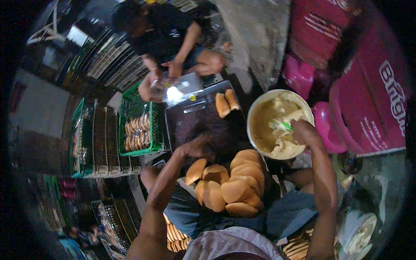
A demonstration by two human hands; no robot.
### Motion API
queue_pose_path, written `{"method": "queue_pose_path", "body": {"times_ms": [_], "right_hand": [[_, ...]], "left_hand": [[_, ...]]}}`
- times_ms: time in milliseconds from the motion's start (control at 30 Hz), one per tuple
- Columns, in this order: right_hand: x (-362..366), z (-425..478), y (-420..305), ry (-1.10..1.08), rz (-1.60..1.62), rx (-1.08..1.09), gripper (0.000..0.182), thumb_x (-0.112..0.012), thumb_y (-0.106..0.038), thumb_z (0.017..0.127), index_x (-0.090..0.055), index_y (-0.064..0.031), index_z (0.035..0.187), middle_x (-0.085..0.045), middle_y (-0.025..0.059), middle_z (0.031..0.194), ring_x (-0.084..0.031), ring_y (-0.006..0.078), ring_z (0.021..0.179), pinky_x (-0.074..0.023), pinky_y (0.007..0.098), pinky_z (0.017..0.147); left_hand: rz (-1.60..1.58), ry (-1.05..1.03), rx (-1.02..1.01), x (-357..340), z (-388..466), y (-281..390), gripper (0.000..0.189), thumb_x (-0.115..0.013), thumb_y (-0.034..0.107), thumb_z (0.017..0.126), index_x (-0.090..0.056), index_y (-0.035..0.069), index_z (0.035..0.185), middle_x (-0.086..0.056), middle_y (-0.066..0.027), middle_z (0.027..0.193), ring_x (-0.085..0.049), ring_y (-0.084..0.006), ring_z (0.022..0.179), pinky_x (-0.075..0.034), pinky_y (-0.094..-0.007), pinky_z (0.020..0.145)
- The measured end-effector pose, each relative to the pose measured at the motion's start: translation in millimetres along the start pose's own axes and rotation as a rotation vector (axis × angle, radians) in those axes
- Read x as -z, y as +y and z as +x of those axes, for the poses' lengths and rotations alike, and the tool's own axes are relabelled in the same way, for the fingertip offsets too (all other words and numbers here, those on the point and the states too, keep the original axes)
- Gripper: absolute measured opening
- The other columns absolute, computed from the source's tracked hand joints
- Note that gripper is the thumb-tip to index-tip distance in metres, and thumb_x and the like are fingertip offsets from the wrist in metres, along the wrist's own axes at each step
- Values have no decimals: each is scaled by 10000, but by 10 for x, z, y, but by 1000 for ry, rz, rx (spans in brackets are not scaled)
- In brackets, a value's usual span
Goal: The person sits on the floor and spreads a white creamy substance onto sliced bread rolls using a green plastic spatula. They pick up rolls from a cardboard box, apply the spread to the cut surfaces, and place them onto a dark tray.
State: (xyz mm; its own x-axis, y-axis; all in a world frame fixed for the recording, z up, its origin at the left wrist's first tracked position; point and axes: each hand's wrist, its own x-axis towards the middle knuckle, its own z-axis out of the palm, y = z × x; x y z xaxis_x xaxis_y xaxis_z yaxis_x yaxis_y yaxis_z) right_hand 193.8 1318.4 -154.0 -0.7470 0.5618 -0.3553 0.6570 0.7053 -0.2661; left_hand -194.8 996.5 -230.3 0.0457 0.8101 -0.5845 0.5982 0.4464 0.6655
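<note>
My right hand (304,132) reaches into a white round tub (249,125) of pale cream (287,150). It grips a green-handled spreading tool (286,126), whose working end is in the cream. My left hand (203,146) is blurred over a dark tray (191,125), just above the pile of bread rolls. Whether its fingers hold anything is unclear. Several golden-brown rolls (245,188) lie heaped in front of my lap, and one roll (196,171) leans at the left of the heap, nearest my left hand.
Across the tray, a co-worker's hands (174,68) handle a clear plastic container (183,87). Two filled rolls (227,103) rest at the tray's far right. A green crate (143,151) of packed bread stands left. Magenta sacks (367,97) border the right. More bread (177,235) lies below my legs.
</note>
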Motion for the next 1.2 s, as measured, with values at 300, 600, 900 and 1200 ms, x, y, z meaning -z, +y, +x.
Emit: {"method": "queue_pose_path", "body": {"times_ms": [300,600,900,1200], "right_hand": [[-1117,584,-189,-20,-288,-265,240,-614,-132,806,-720,-42,1002,-685,192,1041,-675,349,980,-553,431,812],[-625,44,161,-195,-477,210,233,-600,-209,767,-739,-60,881,-705,188,876,-681,358,878,-545,461,774],[279,-303,-554,-167,728,295,299,-624,-310,894,-699,-23,932,-675,60,679,-611,149,582,-501,320,601],[11,-211,-1112,-99,781,410,311,-641,-327,925,-723,-36,850,-646,47,664,-568,115,612,-460,303,607]], "left_hand": [[386,-133,-77,-657,-1047,-220,1527,-899,570,434,30,57,1532,1,-239,1586,-26,-401,1468,-157,-502,1183],[185,-215,-183,-448,-856,-216,1085,-829,399,679,-210,42,1496,-321,-213,1492,-362,-353,1350,-334,-443,1098],[-846,634,-67,152,-939,683,437,-545,65,806,-563,-16,1235,-635,-85,1096,-611,-192,991,-506,-320,848],[-1957,39,-533,-537,-241,1733,857,-340,749,876,-461,59,1371,-550,-163,1323,-559,-342,1177,-431,-522,1026]]}}
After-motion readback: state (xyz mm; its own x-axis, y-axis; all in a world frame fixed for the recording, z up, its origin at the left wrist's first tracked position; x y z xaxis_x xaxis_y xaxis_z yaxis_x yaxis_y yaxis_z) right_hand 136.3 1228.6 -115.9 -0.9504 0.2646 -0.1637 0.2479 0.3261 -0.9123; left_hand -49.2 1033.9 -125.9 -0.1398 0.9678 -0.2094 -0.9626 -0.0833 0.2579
